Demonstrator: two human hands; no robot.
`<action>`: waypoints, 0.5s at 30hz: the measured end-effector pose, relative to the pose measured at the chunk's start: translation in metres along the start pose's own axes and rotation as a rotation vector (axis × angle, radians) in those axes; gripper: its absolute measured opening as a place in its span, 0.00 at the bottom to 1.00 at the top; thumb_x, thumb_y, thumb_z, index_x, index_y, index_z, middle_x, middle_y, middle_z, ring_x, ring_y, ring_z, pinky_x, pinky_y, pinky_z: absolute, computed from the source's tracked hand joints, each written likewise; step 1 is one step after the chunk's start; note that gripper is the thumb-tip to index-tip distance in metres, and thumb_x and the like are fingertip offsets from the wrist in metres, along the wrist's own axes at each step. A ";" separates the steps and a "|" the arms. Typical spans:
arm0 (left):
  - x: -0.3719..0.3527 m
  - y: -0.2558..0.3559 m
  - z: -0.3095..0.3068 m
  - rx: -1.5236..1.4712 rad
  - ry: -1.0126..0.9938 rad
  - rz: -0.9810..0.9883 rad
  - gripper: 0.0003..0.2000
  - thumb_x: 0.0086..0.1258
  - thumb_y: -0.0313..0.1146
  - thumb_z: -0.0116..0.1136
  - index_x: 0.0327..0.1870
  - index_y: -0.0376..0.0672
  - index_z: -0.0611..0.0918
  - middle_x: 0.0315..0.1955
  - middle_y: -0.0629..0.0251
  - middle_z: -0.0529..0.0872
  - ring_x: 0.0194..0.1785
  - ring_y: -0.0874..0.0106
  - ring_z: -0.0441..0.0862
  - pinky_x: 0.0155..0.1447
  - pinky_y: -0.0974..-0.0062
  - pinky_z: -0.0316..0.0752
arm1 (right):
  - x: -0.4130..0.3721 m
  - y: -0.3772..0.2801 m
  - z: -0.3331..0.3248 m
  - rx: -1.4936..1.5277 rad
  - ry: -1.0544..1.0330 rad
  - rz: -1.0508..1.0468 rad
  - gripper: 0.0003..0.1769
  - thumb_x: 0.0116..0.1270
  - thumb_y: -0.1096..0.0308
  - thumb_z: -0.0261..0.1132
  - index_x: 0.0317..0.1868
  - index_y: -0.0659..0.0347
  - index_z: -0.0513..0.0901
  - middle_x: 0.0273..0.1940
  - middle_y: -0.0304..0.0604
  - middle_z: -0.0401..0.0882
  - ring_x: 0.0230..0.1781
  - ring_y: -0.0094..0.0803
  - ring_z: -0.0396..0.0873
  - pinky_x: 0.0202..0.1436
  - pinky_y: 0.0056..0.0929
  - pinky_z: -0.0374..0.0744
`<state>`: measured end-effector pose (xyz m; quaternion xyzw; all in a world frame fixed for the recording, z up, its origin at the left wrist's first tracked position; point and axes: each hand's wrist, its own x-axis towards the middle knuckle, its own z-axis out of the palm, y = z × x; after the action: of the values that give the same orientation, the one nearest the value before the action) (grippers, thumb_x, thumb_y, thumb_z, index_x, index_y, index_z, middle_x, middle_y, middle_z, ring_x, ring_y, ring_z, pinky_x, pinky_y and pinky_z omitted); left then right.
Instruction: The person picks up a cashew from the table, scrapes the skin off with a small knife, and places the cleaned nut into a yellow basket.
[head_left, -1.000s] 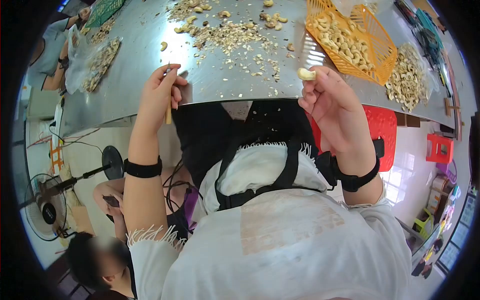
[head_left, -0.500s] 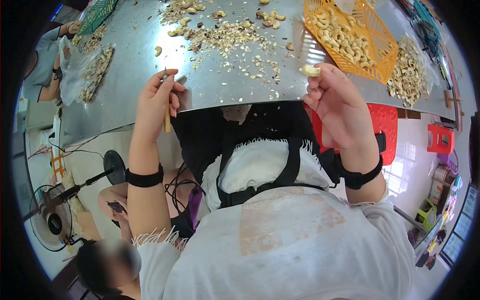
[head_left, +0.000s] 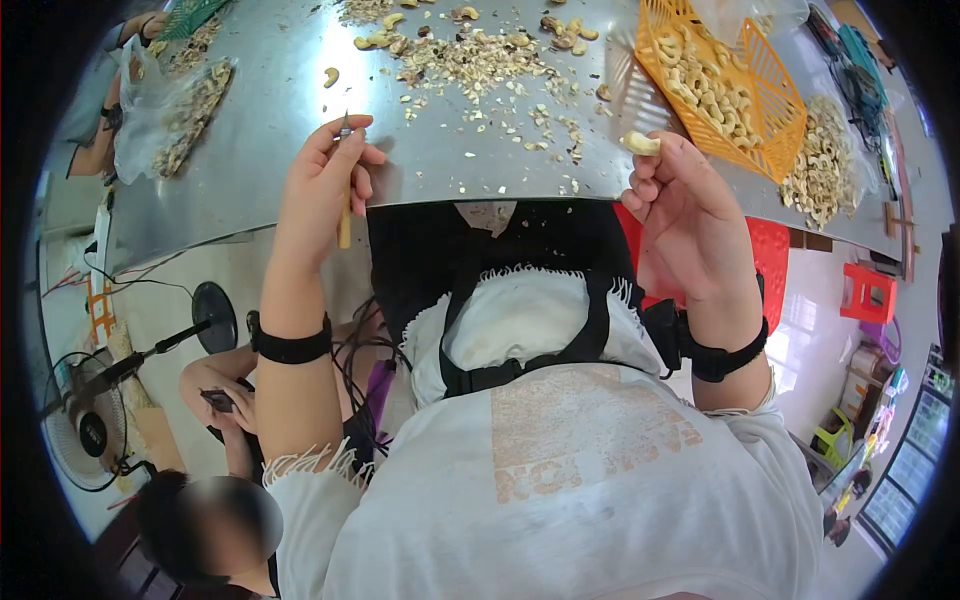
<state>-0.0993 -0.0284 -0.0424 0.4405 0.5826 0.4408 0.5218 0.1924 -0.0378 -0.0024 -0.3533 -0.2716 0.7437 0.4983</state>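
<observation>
My left hand [head_left: 325, 185] is closed around a small knife with a wooden handle [head_left: 346, 222]. Its narrow metal tip points up and away from me, over the table's near edge. Between the thumb and fingertips of my right hand [head_left: 690, 195] is a pale cashew nut [head_left: 641, 144], held just above the table and apart from the knife. Ahead of both hands lies a scatter of broken skin and nut bits [head_left: 475, 65]. A single cashew [head_left: 331, 77] rests on the metal beyond my left hand.
An orange plastic basket [head_left: 779, 160] with pale cashews stands beyond my right hand, beside a bag of nuts [head_left: 820, 165]. At the far left are another plastic bag [head_left: 190, 120] and a green basket [head_left: 185, 18]. A person with a phone [head_left: 217, 400] sits behind me near a fan [head_left: 90, 435].
The view has shifted slightly, so the table's contents appear further right. The cashew is turned a little in my right fingers. Both hands keep their grips.
</observation>
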 end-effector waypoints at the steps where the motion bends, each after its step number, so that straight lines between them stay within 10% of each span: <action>1: 0.000 0.000 0.000 -0.003 -0.002 -0.004 0.13 0.66 0.32 0.44 0.47 0.36 0.71 0.25 0.68 0.76 0.19 0.87 0.66 0.19 0.91 0.62 | -0.001 0.000 0.000 -0.006 -0.002 0.000 0.07 0.60 0.67 0.56 0.34 0.62 0.73 0.28 0.37 0.73 0.25 0.19 0.70 0.33 0.18 0.72; 15: -0.010 0.003 0.001 -0.005 0.038 -0.016 0.12 0.66 0.32 0.43 0.46 0.38 0.72 0.25 0.69 0.76 0.19 0.87 0.66 0.20 0.90 0.63 | 0.003 0.003 -0.010 0.015 0.032 0.042 0.08 0.61 0.67 0.54 0.37 0.63 0.72 0.29 0.36 0.72 0.26 0.20 0.70 0.34 0.20 0.70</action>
<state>-0.0976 -0.0378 -0.0376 0.4261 0.5949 0.4463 0.5151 0.1983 -0.0359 -0.0113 -0.3671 -0.2508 0.7503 0.4894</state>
